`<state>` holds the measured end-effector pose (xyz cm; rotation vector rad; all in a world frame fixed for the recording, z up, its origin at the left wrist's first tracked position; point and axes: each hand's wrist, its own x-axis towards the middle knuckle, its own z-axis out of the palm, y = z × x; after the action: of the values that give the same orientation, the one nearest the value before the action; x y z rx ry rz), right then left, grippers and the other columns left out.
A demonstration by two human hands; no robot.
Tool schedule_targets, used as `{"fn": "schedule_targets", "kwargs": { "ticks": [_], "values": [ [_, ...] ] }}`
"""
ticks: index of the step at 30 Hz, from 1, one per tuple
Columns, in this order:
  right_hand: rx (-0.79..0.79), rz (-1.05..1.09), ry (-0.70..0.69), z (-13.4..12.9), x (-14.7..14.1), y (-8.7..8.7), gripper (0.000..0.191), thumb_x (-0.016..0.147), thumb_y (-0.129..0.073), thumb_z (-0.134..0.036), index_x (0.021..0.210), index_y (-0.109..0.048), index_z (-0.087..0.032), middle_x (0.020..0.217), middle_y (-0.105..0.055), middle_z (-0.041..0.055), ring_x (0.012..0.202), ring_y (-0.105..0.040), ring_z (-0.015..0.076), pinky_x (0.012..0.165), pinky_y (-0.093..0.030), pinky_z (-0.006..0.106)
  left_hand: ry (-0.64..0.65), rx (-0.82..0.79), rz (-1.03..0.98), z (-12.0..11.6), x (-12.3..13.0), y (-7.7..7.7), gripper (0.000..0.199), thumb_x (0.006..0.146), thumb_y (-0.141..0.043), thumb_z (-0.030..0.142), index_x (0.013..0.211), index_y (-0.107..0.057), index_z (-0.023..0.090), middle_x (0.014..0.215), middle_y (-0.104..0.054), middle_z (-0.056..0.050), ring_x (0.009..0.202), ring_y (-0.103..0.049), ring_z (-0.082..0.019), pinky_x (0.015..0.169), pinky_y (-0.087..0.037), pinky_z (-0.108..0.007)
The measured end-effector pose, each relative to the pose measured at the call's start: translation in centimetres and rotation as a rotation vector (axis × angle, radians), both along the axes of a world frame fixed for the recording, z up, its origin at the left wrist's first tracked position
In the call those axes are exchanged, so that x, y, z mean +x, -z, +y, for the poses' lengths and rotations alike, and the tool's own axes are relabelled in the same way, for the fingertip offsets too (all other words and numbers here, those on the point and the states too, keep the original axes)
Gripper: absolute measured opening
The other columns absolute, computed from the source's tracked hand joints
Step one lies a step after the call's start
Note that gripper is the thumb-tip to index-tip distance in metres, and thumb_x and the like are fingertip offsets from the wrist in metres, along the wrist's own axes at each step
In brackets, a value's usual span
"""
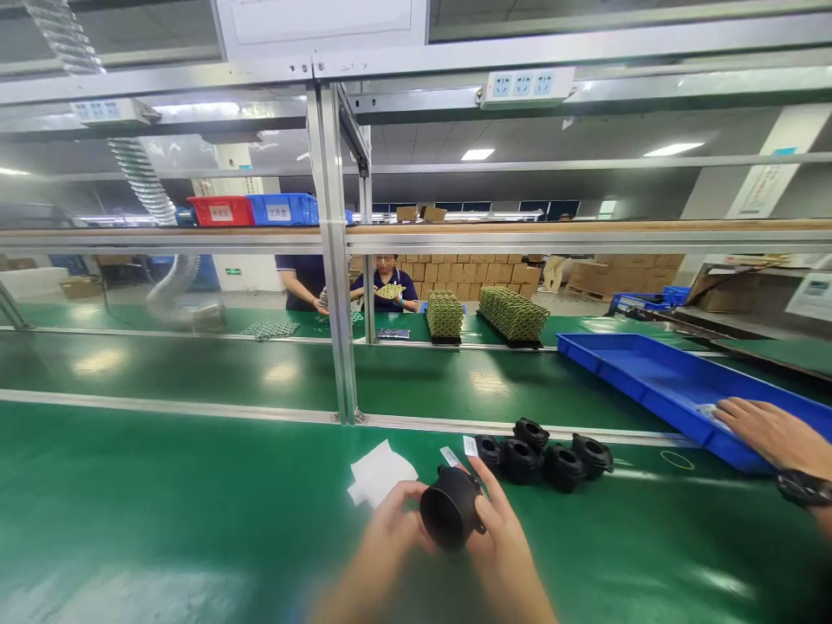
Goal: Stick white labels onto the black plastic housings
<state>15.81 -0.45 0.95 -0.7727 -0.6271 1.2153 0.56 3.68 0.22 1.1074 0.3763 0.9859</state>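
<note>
Black moulded cylindrical part [451, 509] held in both hands at centre of view, over the green tabletop [195, 511]. Open round end faces the wearer and slightly left; a small lug shows on its upper rim. Cannot tell whether its underside touches the tabletop.

Left hand [390, 530]: left-hand fingers [411, 496] curled around the part's left wall, clenched on it. Right hand [505, 544]: right-hand fingers [486, 492] wrapped up its right side, also grasping. Part sits between the two hands; the dark opening is not covered by the fingers.

Two small white labels [450, 456] stand just past the top of the part, near the right-hand fingers; cannot tell whether either is held. White paper sheet [380, 472] lies on the tabletop just beside the left hand. Cluster of five black moulded parts [546, 457] stands on the tabletop just beyond the right hand.

Co-worker's hand [773, 436], black wristwatch [804, 488] on the wrist, lies over the edge of a blue plastic tray [676, 390], well apart from the held part. Further off, past an aluminium frame upright [334, 251], a person in a navy polo shirt [390, 290] handles a green mesh item; two stacks of similar green items [487, 315] stand nearby.
</note>
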Motion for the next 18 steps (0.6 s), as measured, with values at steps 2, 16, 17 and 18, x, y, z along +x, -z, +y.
{"fn": "schedule_targets", "kwargs": {
  "ticks": [2, 16, 17, 18],
  "values": [
    [-0.021, -0.091, -0.019, 0.2, 0.5, 0.4, 0.073, 0.079, -0.074, -0.053, 0.14, -0.039, -0.032, 0.143, -0.048, 0.0102, 0.126, -0.05, 0.0343, 0.091, -0.05, 0.043, 0.034, -0.131, -0.019, 0.2, 0.1, 0.2, 0.045, 0.087, -0.059, 0.055, 0.109, -0.059, 0.016, 0.096, -0.061, -0.008, 0.072, -0.063, -0.016, 0.063, -0.048, -0.027],
    [0.02, -0.596, -0.216, 2.4, 2.3, 0.7, 0.065, 0.086, -0.063, -0.061, 0.138, -0.041, -0.029, 0.132, -0.051, 0.0105, 0.103, -0.059, 0.0272, 0.083, -0.047, 0.039, 0.404, -0.699, -0.196, 0.7, -0.3, 1.6, 0.051, 0.09, -0.059, 0.049, 0.119, -0.057, 0.008, 0.095, -0.071, -0.013, 0.072, -0.07, -0.02, 0.065, -0.053, -0.027],
    [0.011, -0.601, -0.213, 2.3, 2.4, 0.9, 0.063, 0.087, -0.061, -0.061, 0.138, -0.041, -0.029, 0.131, -0.052, 0.0103, 0.105, -0.058, 0.0278, 0.083, -0.047, 0.039, 0.395, -0.704, -0.187, 0.5, -0.2, 1.4, 0.049, 0.09, -0.059, 0.049, 0.116, -0.058, 0.008, 0.091, -0.071, -0.012, 0.068, -0.069, -0.019, 0.063, -0.053, -0.026],
    [0.009, -0.593, -0.212, 2.3, 2.4, 1.0, 0.061, 0.088, -0.06, -0.06, 0.138, -0.042, -0.029, 0.13, -0.053, 0.0101, 0.106, -0.057, 0.0283, 0.084, -0.047, 0.039, 0.377, -0.704, -0.167, 0.3, -0.2, 1.3, 0.047, 0.09, -0.059, 0.049, 0.113, -0.059, 0.008, 0.087, -0.071, -0.01, 0.063, -0.069, -0.018, 0.06, -0.053, -0.025]
  ]
}}
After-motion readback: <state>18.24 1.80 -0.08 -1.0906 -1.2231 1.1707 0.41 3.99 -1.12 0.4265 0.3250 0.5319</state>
